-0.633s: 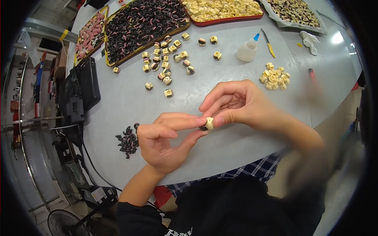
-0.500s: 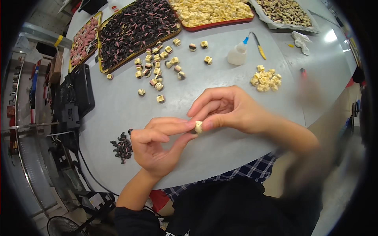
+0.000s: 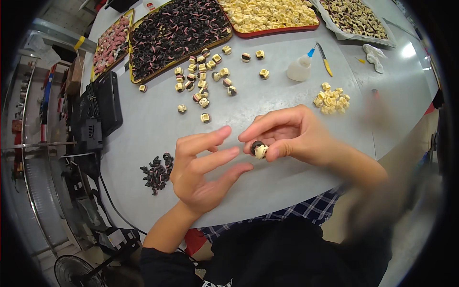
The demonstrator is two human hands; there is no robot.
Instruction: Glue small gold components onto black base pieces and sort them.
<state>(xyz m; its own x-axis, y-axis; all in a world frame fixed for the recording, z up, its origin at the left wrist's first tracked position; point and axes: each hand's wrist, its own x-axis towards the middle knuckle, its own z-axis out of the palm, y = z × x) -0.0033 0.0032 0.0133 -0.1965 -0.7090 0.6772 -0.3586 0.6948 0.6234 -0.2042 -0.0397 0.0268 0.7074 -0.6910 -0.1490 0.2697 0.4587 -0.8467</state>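
Observation:
Between the thumb and fingers of my right hand [image 3: 303,136] is a small cream-and-black piece [image 3: 260,151], roughly ball-shaped. My left hand [image 3: 201,177] is beside it with fingers apart and holds nothing. To the left of that hand lies a small pile of curved black pieces [image 3: 155,176], some with pink streaks. Beyond my right hand is a heap of loose cream pieces [image 3: 331,100], several with square hollows. Scattered farther back are two-tone cream-and-black pieces [image 3: 205,117], like the held one.
Along the far edge stand a tray of black-and-pink pieces [image 3: 179,36], a red-rimmed tray of cream pieces [image 3: 270,16], a pink-filled tray [image 3: 112,45] and a lined tray [image 3: 354,19]. A blue-tipped bottle [image 3: 299,68], yellow-handled tool [image 3: 327,67] and crumpled tissue [image 3: 374,57] lie at right.
My left hand has let go of the small piece and opened, drawing away from it. The piece stays in my right hand, turned so its black side shows. The whole view has shifted slightly.

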